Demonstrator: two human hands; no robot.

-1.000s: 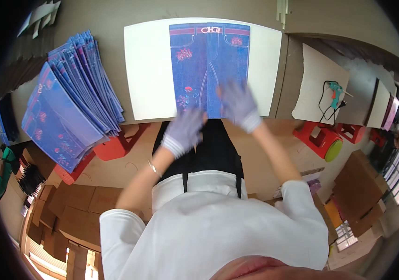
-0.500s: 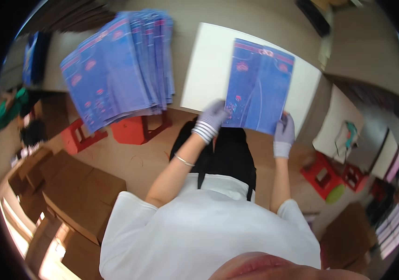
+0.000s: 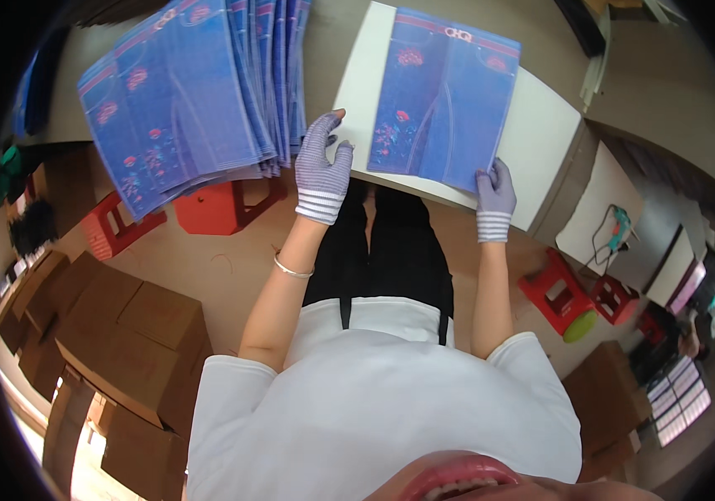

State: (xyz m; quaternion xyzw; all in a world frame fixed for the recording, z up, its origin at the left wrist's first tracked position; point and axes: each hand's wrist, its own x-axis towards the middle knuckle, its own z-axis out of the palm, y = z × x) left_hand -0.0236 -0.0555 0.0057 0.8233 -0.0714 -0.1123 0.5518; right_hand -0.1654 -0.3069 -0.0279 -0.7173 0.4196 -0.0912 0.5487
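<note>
A blue denim-print sheet (image 3: pixel 445 100) with pink flowers lies over a white board (image 3: pixel 541 125) on the table before me. My right hand (image 3: pixel 497 194), in a striped white-and-purple glove, pinches the sheet at its near right corner. Left of the sheet and apart from it, my left hand (image 3: pixel 324 167) wears a similar glove, with thumb and fingers spread and nothing between them. It hovers by the board's left edge, close to a fanned pile of matching blue sheets (image 3: pixel 199 100).
Red stools (image 3: pixel 215 207) stand under the table at the left, and another red stool (image 3: pixel 558 288) is at the right. Brown cardboard boxes (image 3: pixel 124 326) are stacked at the lower left. A teal corded tool (image 3: pixel 621 225) lies on a white surface at the right.
My left hand has left the sheet's edge and moved left toward the pile, its fingers opening. My right hand stays at the sheet's corner. The whole view has shifted somewhat.
</note>
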